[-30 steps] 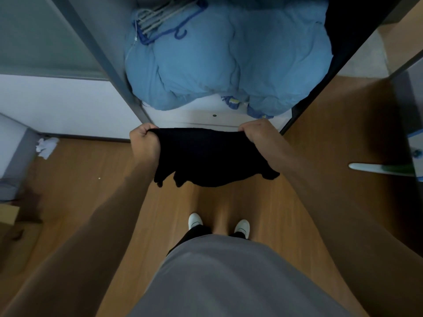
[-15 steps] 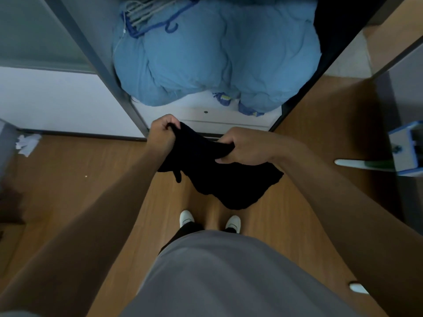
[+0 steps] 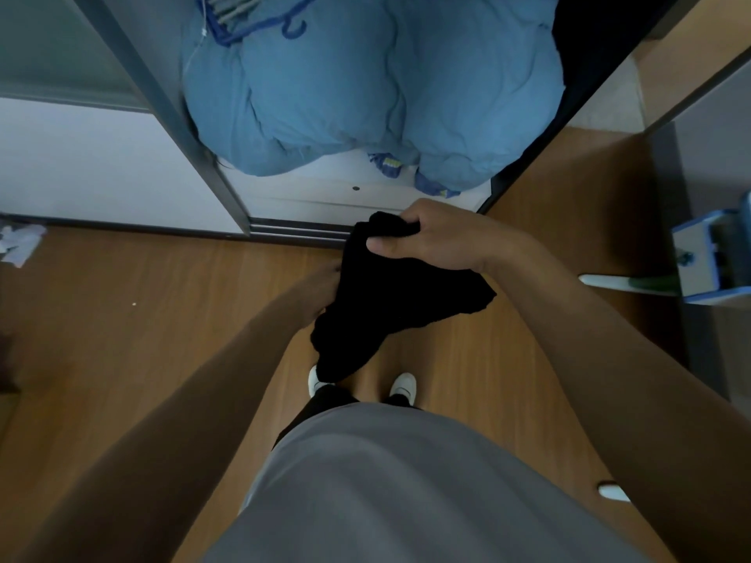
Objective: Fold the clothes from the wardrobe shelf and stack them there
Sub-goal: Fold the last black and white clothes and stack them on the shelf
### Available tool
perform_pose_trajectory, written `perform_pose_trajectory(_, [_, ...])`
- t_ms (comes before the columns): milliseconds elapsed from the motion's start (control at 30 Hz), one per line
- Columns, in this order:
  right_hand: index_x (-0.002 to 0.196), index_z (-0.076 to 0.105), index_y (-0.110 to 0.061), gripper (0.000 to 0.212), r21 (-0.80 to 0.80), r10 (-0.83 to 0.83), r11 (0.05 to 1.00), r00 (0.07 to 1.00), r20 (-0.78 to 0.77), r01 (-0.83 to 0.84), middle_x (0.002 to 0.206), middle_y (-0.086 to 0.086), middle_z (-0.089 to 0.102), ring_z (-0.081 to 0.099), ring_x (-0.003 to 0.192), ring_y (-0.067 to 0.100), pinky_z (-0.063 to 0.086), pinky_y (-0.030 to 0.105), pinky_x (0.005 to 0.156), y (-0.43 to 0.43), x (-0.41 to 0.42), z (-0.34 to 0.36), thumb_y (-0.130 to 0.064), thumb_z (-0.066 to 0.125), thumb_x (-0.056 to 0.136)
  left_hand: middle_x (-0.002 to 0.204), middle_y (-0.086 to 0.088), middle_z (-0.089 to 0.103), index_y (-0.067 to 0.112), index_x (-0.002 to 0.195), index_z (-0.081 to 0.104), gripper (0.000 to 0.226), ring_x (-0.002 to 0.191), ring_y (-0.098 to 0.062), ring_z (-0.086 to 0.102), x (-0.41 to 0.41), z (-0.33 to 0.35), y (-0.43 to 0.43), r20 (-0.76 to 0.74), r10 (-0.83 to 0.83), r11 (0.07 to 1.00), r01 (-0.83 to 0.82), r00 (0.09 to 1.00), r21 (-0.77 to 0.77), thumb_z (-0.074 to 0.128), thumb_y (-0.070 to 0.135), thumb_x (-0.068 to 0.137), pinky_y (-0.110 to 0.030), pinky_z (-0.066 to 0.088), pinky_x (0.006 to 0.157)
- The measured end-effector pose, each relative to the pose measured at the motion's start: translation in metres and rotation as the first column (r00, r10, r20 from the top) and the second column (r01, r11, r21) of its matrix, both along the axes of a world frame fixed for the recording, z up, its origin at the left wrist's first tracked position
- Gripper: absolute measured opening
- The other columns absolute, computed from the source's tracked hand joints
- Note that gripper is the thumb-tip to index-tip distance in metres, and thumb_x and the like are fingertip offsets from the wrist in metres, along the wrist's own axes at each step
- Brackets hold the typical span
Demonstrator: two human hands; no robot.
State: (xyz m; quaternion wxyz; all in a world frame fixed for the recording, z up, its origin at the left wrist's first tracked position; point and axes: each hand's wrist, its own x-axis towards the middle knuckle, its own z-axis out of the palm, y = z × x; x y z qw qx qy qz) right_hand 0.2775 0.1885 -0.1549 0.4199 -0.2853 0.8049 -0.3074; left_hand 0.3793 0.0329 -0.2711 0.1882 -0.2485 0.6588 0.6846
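A black garment (image 3: 390,294) hangs bunched in front of me, above my feet. My right hand (image 3: 430,237) grips its gathered top edge, thumb across the cloth. My left hand (image 3: 321,290) is at the garment's left side, lower down; its fingers are mostly hidden behind the cloth, so its grip cannot be made out. The white wardrobe shelf (image 3: 325,188) lies just beyond my hands, with a big blue duvet (image 3: 365,87) filling most of it.
Blue and grey hangers (image 3: 252,18) lie on the duvet's top left. A grey sliding-door frame (image 3: 162,107) borders the shelf on the left. Crumpled white paper (image 3: 18,243) sits on the wood floor at left. A blue-and-white object (image 3: 711,258) stands at right.
My hands came together from a wide spread, bunching the black garment. The right hand now holds the top alone while the left hand has dropped lower along its left side.
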Motion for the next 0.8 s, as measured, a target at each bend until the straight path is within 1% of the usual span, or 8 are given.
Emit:
perform_pose_trajectory(100, [0.069,0.068,-0.025,0.032,-0.002,-0.031,1.000,0.999,0.026,0.032,0.057,-0.022,0.062,0.057,0.057,-0.006,0.037,0.010,0.053,-0.002,-0.004,-0.004,-0.049,0.068,0.089,0.108,-0.010,0.068,0.010,0.125,0.060,0.037,0.098,-0.027,0.064,0.012,-0.008,-0.009,-0.083,-0.178,0.980,0.185,0.980,0.078,0.042,0.034,0.105,-0.034,0.051,0.086])
perform_pose_trajectory(233, [0.087,0.073,-0.023,0.014,-0.028,-0.160,0.986,0.981,0.110,0.164,0.072,-0.015,0.073,0.067,0.068,-0.002,0.049,0.012,0.062,-0.002,-0.009,-0.007,-0.036,0.077,0.085,0.111,0.017,0.073,0.028,0.122,0.060,0.038,0.105,-0.001,0.067,0.020,-0.004,-0.014,-0.087,-0.179,0.949,0.195,0.980,0.247,0.033,0.048,0.103,-0.022,0.057,0.086])
perform_pose_trajectory(333, [0.085,0.072,-0.014,0.009,-0.078,-0.398,0.900,0.880,0.258,0.429,0.070,-0.003,0.075,0.071,0.066,0.012,0.053,0.018,0.055,0.001,-0.017,-0.007,-0.017,0.080,0.082,0.142,0.002,0.052,0.018,0.145,0.044,0.064,0.132,-0.022,0.046,0.024,0.000,-0.017,-0.078,-0.252,0.958,0.260,0.965,0.123,0.034,0.061,0.099,-0.022,0.043,0.103])
perform_pose_trajectory(400, [0.092,0.071,-0.007,0.013,-0.091,-0.574,0.745,0.705,0.416,0.661,0.073,0.005,0.075,0.072,0.069,0.020,0.057,0.025,0.057,0.003,-0.021,-0.009,-0.012,0.077,0.082,0.121,-0.012,0.060,0.017,0.133,0.057,0.062,0.117,-0.030,0.056,0.022,0.001,-0.016,-0.101,-0.355,0.923,0.365,0.930,0.118,0.044,0.064,0.094,-0.034,0.052,0.089])
perform_pose_trajectory(533, [0.121,0.067,-0.006,0.044,-0.115,-0.513,0.496,0.397,0.761,0.861,0.106,0.012,0.072,0.070,0.098,0.025,0.057,0.034,0.092,0.010,-0.019,-0.025,-0.038,0.064,0.092,0.079,0.011,0.072,0.032,0.085,0.077,0.026,0.078,-0.007,0.070,0.011,0.010,-0.003,-0.136,-0.190,0.977,0.200,0.972,0.067,0.057,0.041,0.099,-0.012,0.050,0.067])
perform_pose_trajectory(600, [0.131,0.062,-0.007,0.062,-0.120,-0.472,0.474,0.367,0.802,0.872,0.121,0.012,0.064,0.061,0.113,0.027,0.042,0.042,0.111,0.019,-0.016,-0.040,-0.055,0.056,0.092,0.091,0.000,0.076,0.022,0.098,0.076,0.022,0.088,-0.014,0.073,0.008,0.011,0.005,-0.130,-0.030,0.987,0.050,0.991,0.155,0.058,0.034,0.099,-0.014,0.052,0.071])
perform_pose_trajectory(700, [0.140,0.056,-0.014,0.074,-0.118,-0.469,0.509,0.390,0.792,0.853,0.138,0.008,0.061,0.058,0.126,0.023,0.039,0.043,0.114,0.036,0.000,-0.069,-0.068,0.050,0.090,0.111,-0.011,0.074,0.012,0.111,0.072,0.028,0.105,-0.023,0.070,0.005,0.019,0.009,-0.117,0.167,0.969,-0.141,0.979,0.202,0.059,0.033,0.099,-0.021,0.056,0.080])
perform_pose_trajectory(800, [0.140,0.055,-0.025,0.077,-0.089,-0.558,0.618,0.515,0.650,0.781,0.136,-0.001,0.063,0.059,0.126,0.019,0.041,0.048,0.111,0.050,0.030,-0.092,-0.071,0.062,0.080,0.100,-0.010,0.077,0.009,0.105,0.074,0.029,0.097,-0.021,0.073,-0.001,0.027,0.011,-0.168,0.218,0.975,-0.206,0.962,0.083,0.060,0.034,0.098,-0.023,0.057,0.076])
